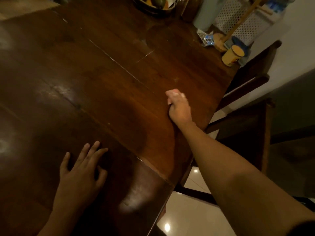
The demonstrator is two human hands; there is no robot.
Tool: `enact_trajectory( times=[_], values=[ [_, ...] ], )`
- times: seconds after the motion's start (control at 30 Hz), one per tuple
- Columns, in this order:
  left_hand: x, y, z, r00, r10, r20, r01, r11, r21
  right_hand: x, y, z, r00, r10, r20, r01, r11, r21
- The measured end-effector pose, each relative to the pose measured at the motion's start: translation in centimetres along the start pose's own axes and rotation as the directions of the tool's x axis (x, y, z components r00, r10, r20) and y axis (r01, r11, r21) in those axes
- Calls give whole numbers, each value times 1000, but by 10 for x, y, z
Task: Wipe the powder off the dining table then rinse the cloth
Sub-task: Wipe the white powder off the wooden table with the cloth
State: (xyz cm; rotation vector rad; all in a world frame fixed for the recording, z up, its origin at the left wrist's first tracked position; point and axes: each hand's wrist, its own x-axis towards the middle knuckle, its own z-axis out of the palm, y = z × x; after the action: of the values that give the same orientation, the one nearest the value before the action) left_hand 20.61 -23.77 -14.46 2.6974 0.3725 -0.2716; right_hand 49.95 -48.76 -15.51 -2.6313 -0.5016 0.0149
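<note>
My right hand [179, 106] rests on the dark wooden dining table [105, 92] near its right edge. Its fingers are curled down on a small pale cloth [175, 94], of which only a whitish bit shows at the fingertips. Just beyond the hand lies a faint dusting of white powder [175, 80]. Thin white powder lines [145, 56] sit in the board seams further back. My left hand [81, 169] lies flat on the table near the front, fingers spread, holding nothing.
At the far right corner stand a yellow tin [232, 56], a blue-and-white packet [207, 39], a wooden stand [219, 42] and a pale cylinder [207, 12]. A fruit bowl [153, 5] sits at the back. A dark wooden chair [247, 92] stands along the table's right edge.
</note>
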Motion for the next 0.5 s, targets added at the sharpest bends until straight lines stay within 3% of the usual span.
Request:
enact_trajectory(
  times=[0.07,0.13,0.17,0.2,0.27,0.3,0.37,0.43,0.5],
  values=[
    [1,-3,3,1000,-4,4,4,1000,11,-4,-6,6,926,-275,259,262,961,85],
    [1,-5,5,1000,-2,9,2,1000,14,-1,6,-5,833,-344,432,310,939,151],
    [1,-5,5,1000,0,9,0,1000,9,2,18,-14,833,-314,455,282,949,138],
    [1,-5,5,1000,2,7,-2,1000,5,6,30,-21,871,-242,427,218,970,105],
    [1,-6,6,1000,10,0,-10,1000,0,20,47,-31,973,-21,228,11,999,46],
    [1,-7,7,1000,16,2,-16,1000,-1,31,50,-31,986,121,112,-124,992,18],
    [3,-10,8,1000,20,20,-21,1000,13,59,44,-20,936,350,-47,-351,937,-6],
    [5,-13,11,1000,20,20,-20,999,26,85,26,-7,922,372,-113,-376,927,-18],
    [6,-14,12,1000,22,-6,-21,1000,18,99,-3,3,978,203,-37,-203,979,9]
  ],
)
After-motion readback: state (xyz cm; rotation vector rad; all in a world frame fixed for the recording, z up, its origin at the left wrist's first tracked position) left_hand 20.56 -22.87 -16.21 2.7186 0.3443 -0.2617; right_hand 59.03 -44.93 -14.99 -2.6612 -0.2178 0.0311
